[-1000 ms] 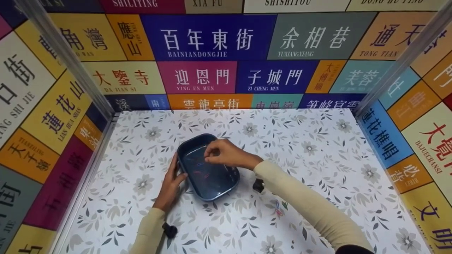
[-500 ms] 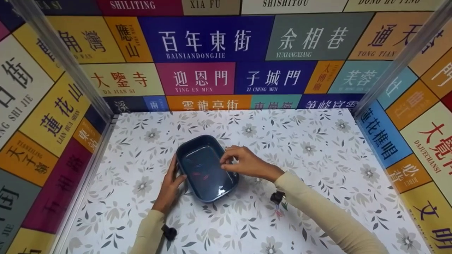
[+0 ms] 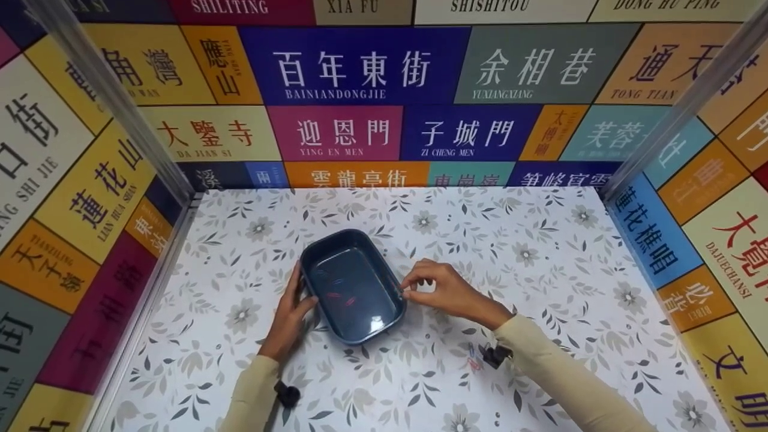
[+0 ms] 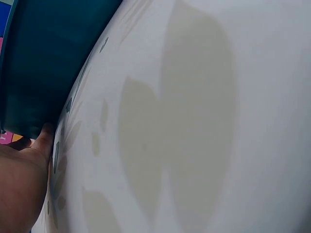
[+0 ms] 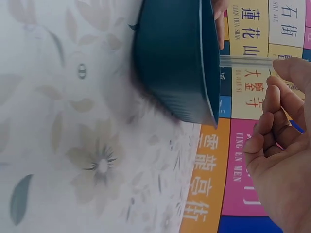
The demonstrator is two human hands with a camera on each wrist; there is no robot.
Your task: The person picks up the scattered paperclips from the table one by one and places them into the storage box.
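Largest, the printed walls point(image 3: 351, 66) fill the upper part and both sides of the head view. At top centre a deep-blue panel reads 百年東街, BAINIANDONGJIE; to its right, YUXIANGXIANG. The row below carries DA JIAN SI, YING EN MEN and ZI CHENG MEN. LIAN HUA SHAN is at the left edge, DAJUECHANSI at the right; SHILITING and SHISHITOU are cropped at the top. Two clear posts point(image 3: 114, 99) cross the lettering at upper left and upper right, one standing over the panel marked TONG TIAN. Below spreads a white floral tabletop point(image 3: 540, 294). My cream sleeves point(image 3: 558, 369) enter from the bottom edge. The blue tray point(image 3: 363, 273) rests at centre, slightly tilted in plan. My left hand point(image 3: 288, 315) lies along its left wall, fingers extended and touching, covering part of that side. My right hand point(image 3: 453, 291) is just right of the tray, fingers bent inward, thumb and forefinger close; I cannot tell whether anything is pinched between them. A black wrist camera point(image 3: 497, 356) sits at lower right, just beside loose clips point(image 3: 474, 363) in pink and blue. Smallest, red and blue clips point(image 3: 333, 294) lie inside the tray, too fine to count surely.
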